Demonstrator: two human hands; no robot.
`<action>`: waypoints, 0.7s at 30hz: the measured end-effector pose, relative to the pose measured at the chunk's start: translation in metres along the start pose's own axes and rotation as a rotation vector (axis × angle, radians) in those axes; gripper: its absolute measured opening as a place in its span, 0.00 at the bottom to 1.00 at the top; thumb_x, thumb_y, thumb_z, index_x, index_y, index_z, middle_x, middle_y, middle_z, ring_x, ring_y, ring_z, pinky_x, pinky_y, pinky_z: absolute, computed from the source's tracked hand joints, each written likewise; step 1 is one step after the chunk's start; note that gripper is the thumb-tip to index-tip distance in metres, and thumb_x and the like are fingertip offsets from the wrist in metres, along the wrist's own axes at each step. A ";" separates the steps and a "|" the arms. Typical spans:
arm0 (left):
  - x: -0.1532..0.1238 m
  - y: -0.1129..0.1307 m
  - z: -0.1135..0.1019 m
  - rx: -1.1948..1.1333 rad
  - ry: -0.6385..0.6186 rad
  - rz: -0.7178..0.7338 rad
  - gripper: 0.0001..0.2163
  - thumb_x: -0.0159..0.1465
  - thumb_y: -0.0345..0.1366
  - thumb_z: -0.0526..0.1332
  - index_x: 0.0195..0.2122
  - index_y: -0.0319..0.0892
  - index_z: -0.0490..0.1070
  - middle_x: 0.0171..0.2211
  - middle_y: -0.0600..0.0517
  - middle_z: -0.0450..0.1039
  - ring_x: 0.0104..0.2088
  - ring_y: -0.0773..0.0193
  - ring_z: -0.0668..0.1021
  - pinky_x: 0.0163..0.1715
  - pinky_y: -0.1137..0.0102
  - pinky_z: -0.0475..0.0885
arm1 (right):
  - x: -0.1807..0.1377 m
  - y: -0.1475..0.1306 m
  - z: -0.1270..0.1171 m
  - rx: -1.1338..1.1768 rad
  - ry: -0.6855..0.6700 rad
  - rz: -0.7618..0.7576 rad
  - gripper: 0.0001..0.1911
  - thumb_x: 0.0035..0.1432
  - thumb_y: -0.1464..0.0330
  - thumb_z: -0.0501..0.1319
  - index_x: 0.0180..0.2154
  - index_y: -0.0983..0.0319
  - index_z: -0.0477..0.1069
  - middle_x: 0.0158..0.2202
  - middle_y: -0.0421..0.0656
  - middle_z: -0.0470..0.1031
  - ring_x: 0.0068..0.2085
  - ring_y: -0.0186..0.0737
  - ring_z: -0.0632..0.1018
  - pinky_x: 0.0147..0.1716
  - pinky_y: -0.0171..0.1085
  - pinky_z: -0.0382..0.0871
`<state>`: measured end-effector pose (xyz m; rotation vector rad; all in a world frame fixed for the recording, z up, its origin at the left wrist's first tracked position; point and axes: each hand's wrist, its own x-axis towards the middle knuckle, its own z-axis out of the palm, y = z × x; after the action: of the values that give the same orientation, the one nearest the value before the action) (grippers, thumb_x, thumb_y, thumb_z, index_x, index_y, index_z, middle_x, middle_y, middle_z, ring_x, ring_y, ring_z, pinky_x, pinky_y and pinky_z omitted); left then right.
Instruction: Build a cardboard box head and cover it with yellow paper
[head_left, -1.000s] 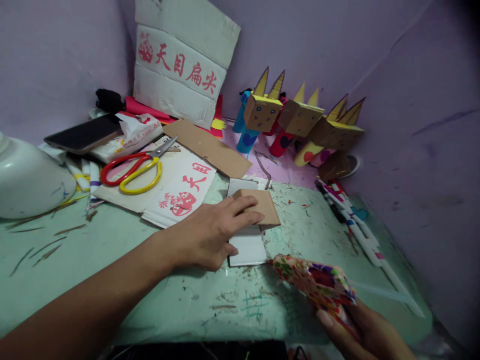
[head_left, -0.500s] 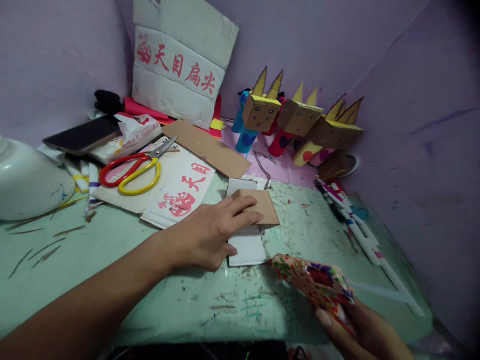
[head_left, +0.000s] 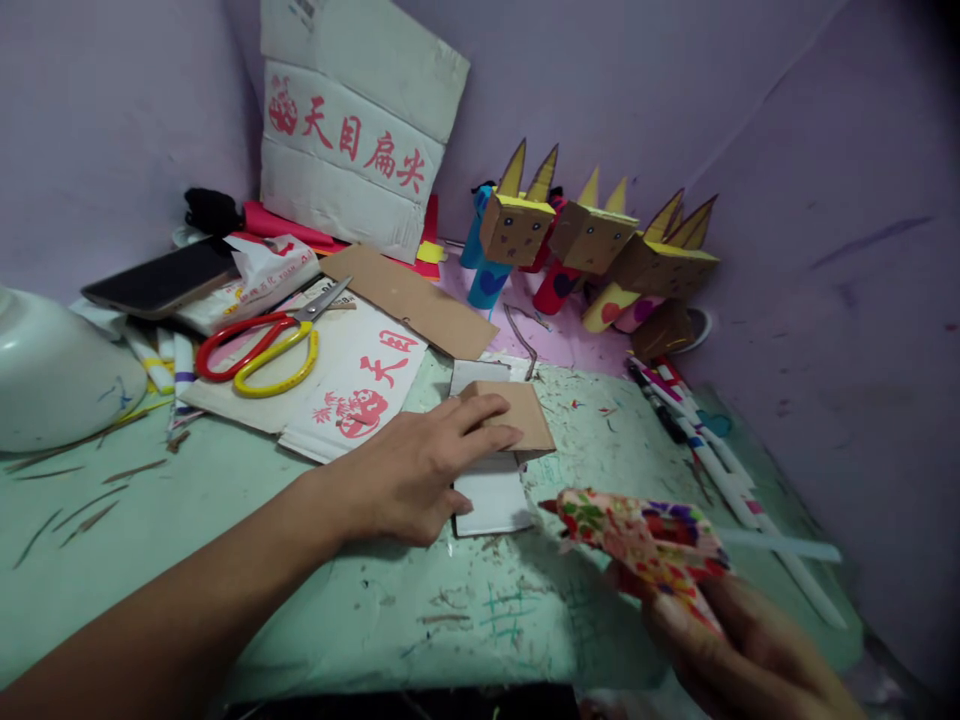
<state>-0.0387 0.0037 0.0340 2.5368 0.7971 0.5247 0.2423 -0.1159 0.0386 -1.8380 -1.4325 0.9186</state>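
Cardboard piece (head_left: 517, 412) under L hand (head_left: 420, 470), edge free.

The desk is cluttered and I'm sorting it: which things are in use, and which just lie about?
In use:
left hand pressing the brown card over white card
right hand holding the floral paper

Lying about:
scissors
phone
cardboard figures
pens

place: my home craft corner | signs: scissors (head_left: 259, 343), cut cardboard (head_left: 409, 295), pens (head_left: 705, 450), finished paper-tube animals (head_left: 592, 250) | surface: scrap-littered green desk (head_left: 225, 500) | walls: lilac
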 end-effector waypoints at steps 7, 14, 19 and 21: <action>0.000 0.003 -0.006 -0.024 -0.019 -0.056 0.31 0.54 0.26 0.62 0.59 0.46 0.58 0.65 0.42 0.54 0.62 0.46 0.62 0.52 0.52 0.70 | 0.084 -0.005 -0.009 0.451 0.029 0.223 0.12 0.39 0.61 0.70 0.24 0.60 0.72 0.19 0.38 0.73 0.19 0.34 0.72 0.17 0.31 0.69; 0.002 0.000 -0.007 -0.086 0.000 -0.111 0.25 0.60 0.24 0.56 0.59 0.44 0.58 0.66 0.42 0.52 0.63 0.52 0.62 0.57 0.55 0.67 | 0.141 -0.015 0.009 0.211 0.056 0.120 0.17 0.46 0.55 0.66 0.25 0.64 0.77 0.19 0.43 0.75 0.19 0.37 0.73 0.16 0.33 0.62; 0.003 -0.005 0.000 -0.149 0.064 -0.160 0.23 0.61 0.26 0.55 0.58 0.46 0.57 0.66 0.42 0.48 0.63 0.51 0.63 0.58 0.54 0.65 | 0.138 -0.023 0.002 -0.537 0.316 -0.045 0.25 0.53 0.48 0.58 0.32 0.62 0.80 0.25 0.49 0.78 0.30 0.54 0.78 0.28 0.45 0.68; 0.003 -0.007 0.002 -0.169 0.086 -0.190 0.23 0.62 0.27 0.55 0.58 0.46 0.57 0.67 0.42 0.45 0.63 0.50 0.63 0.58 0.52 0.64 | 0.128 -0.024 0.000 -0.498 0.334 -0.285 0.25 0.52 0.49 0.60 0.41 0.61 0.78 0.37 0.51 0.79 0.42 0.58 0.78 0.40 0.51 0.70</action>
<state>-0.0389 0.0098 0.0300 2.2698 0.9709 0.6131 0.2508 0.0140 0.0394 -1.9369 -1.7439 0.1042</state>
